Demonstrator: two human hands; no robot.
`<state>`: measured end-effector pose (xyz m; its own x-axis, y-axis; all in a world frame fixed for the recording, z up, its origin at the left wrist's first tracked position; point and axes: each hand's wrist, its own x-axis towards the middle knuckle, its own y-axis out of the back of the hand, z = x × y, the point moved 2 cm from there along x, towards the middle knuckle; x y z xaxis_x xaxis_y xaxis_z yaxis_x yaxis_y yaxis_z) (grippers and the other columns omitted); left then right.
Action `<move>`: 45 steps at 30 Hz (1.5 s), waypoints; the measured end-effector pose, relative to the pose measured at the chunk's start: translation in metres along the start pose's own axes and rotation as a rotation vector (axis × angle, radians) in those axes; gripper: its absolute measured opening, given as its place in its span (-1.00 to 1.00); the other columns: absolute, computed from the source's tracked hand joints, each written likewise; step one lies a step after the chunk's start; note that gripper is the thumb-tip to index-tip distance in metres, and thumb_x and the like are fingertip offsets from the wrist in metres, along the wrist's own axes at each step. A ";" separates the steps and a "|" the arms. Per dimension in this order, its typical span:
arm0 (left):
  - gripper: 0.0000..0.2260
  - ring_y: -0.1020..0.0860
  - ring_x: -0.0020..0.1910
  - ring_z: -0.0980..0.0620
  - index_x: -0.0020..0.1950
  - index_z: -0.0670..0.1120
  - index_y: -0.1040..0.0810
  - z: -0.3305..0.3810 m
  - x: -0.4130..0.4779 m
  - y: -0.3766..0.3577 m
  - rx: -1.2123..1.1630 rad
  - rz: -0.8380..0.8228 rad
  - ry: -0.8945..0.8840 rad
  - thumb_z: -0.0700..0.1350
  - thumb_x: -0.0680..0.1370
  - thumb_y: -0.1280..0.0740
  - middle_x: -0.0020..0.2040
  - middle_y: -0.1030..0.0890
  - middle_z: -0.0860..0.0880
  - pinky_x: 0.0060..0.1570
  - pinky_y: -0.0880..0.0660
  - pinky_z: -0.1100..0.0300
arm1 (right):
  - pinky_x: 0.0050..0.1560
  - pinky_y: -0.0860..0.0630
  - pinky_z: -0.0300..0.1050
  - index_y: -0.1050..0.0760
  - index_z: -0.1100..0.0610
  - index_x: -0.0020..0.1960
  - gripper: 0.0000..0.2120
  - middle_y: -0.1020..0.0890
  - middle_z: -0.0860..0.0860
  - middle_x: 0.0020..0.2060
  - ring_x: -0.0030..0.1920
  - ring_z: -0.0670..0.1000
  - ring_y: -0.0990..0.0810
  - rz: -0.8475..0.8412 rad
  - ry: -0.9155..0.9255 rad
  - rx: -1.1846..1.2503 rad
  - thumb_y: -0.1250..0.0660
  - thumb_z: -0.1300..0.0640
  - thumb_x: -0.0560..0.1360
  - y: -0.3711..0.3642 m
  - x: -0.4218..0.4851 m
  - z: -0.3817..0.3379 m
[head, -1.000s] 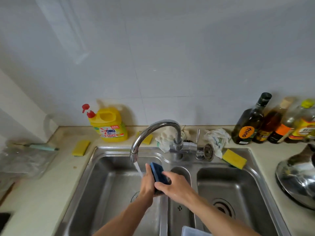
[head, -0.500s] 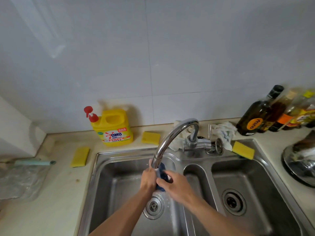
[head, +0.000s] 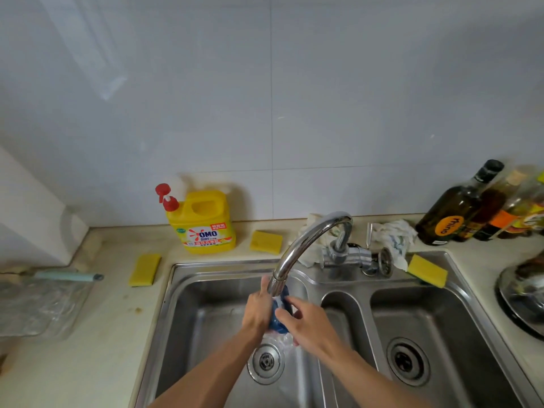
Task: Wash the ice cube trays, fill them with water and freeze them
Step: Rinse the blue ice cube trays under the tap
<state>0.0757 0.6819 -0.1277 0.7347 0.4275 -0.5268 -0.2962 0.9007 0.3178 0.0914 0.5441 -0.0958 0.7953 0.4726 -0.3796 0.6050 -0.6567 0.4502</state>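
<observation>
A dark blue ice cube tray (head: 279, 318) is held under the spout of the chrome faucet (head: 306, 245), over the left basin of the steel sink (head: 206, 313). Water runs onto it and splashes below. My left hand (head: 257, 310) grips the tray's left side. My right hand (head: 306, 322) grips it from the right, fingers curled over its front. Most of the tray is hidden between the two hands.
A yellow detergent jug (head: 204, 222) stands at the back. Yellow sponges lie on the counter (head: 145, 269), (head: 266, 241) and on the sink rim (head: 426, 270). Crumpled cloths sit behind the faucet (head: 393, 234). Dark bottles (head: 459, 207) and a steel pot lid (head: 524, 298) are at right.
The tray has come under the spout and water now runs over it. Both hands keep their hold. The view has shifted left and down over the left basin.
</observation>
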 end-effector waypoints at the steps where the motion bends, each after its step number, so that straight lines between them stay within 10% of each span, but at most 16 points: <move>1: -0.74 -0.71 -0.16 -0.15 0.00 0.11 -0.58 0.001 0.000 0.001 0.016 0.003 -0.021 0.03 0.71 -0.11 -0.14 -0.71 -0.18 -0.03 -0.66 -0.14 | -0.33 -0.44 -0.43 -0.53 -0.16 0.20 -0.71 -0.66 -0.11 -0.26 -0.40 -0.26 -0.59 -0.010 -0.005 0.001 -0.30 -0.19 0.52 0.000 0.000 -0.001; 4: -0.90 -0.68 -0.13 -0.19 0.13 0.09 -0.45 0.004 0.000 0.000 0.156 0.002 -0.068 -0.04 0.68 -0.16 -0.11 -0.68 -0.17 -0.03 -0.64 -0.11 | -0.37 -0.41 -0.45 -0.53 -0.18 0.18 -0.64 -0.63 -0.17 -0.33 -0.38 -0.28 -0.57 -0.001 -0.013 0.011 -0.30 -0.28 0.45 0.001 0.001 -0.003; 8: -0.40 -0.61 -0.13 -0.07 -0.02 -0.11 -0.63 -0.004 -0.003 0.007 0.097 0.097 0.060 0.30 0.67 0.03 -0.13 -0.67 -0.14 0.01 -0.51 0.04 | -0.15 -0.36 -0.39 -0.48 -0.10 0.41 -0.41 -0.62 -0.12 0.20 0.02 -0.22 -0.55 -0.025 -0.035 -0.031 -0.31 -0.31 0.44 0.007 0.002 0.003; 12: -0.37 -0.66 0.03 -0.23 -0.09 -0.19 -0.61 -0.007 -0.009 0.003 -0.007 0.000 0.142 0.29 0.67 -0.01 0.00 -0.69 -0.30 0.18 -0.57 -0.09 | 0.06 -0.39 -0.27 -0.43 -0.07 0.48 -0.33 -0.54 -0.08 0.39 0.25 -0.12 -0.54 -0.049 -0.056 -0.041 -0.32 -0.31 0.43 0.016 0.001 0.010; 18: -0.73 -0.60 0.20 -0.20 0.25 -0.26 -0.55 -0.002 -0.007 -0.014 0.028 0.069 0.079 -0.16 0.69 -0.17 0.22 -0.61 -0.23 0.19 -0.55 0.02 | -0.32 -0.41 -0.42 -0.57 -0.06 0.30 -0.49 -0.59 -0.34 -0.35 -0.29 -0.29 -0.54 0.111 0.007 0.008 -0.27 -0.24 0.43 0.019 -0.008 0.009; 24: -0.65 -0.56 -0.32 0.06 -0.16 -0.08 -0.53 -0.011 -0.002 0.000 0.282 0.105 -0.067 0.04 0.69 -0.12 -0.24 -0.62 -0.06 -0.29 -0.54 0.13 | 0.13 -0.41 -0.19 -0.45 0.01 0.49 -0.31 -0.56 -0.03 0.39 0.22 -0.09 -0.55 0.052 -0.009 -0.069 -0.24 -0.30 0.44 0.038 -0.019 0.024; 29: -0.51 -0.61 -0.15 -0.10 -0.11 -0.01 -0.52 -0.018 0.012 0.028 0.384 0.129 -0.093 0.30 0.66 -0.01 -0.15 -0.60 -0.10 -0.13 -0.51 0.06 | 0.12 -0.45 -0.13 -0.40 0.01 0.51 -0.36 -0.56 -0.03 0.37 0.28 -0.02 -0.56 0.039 -0.081 -0.162 -0.28 -0.23 0.50 0.068 -0.023 0.043; 33: -0.56 -0.58 -0.27 0.01 -0.17 0.02 -0.47 -0.017 0.007 0.010 0.501 0.056 -0.120 0.30 0.65 -0.06 -0.17 -0.64 -0.11 -0.22 -0.55 0.06 | -0.22 -0.44 -0.16 -0.48 0.00 0.06 -0.64 -0.57 -0.04 -0.12 -0.21 -0.11 -0.54 0.029 -0.150 -0.234 -0.30 -0.20 0.38 0.077 -0.039 0.068; 36: -0.44 -0.60 -0.26 -0.07 -0.17 -0.06 -0.49 -0.012 0.006 0.001 0.530 0.089 -0.085 0.40 0.60 -0.06 -0.25 -0.60 -0.07 -0.26 -0.48 0.09 | -0.14 -0.42 -0.15 -0.42 0.06 0.21 -0.50 -0.47 -0.01 0.05 -0.05 -0.04 -0.52 0.038 -0.203 -0.309 -0.34 -0.18 0.37 0.083 -0.054 0.088; 45: -0.75 -0.64 -0.09 -0.17 0.04 -0.02 -0.50 -0.012 0.007 -0.013 -0.437 0.075 0.214 0.00 0.72 -0.07 -0.07 -0.64 -0.15 -0.19 -0.62 -0.03 | -0.07 -0.41 -0.26 -0.27 0.01 0.46 -0.32 -0.36 -0.03 0.30 0.03 -0.09 -0.44 -0.029 -0.162 -0.483 -0.49 0.09 0.43 0.107 -0.099 0.136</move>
<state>0.0771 0.6739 -0.1452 0.5732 0.4576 -0.6797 -0.6056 0.7954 0.0248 0.0724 0.3474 -0.1196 0.7853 0.3639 -0.5009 0.6051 -0.2798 0.7454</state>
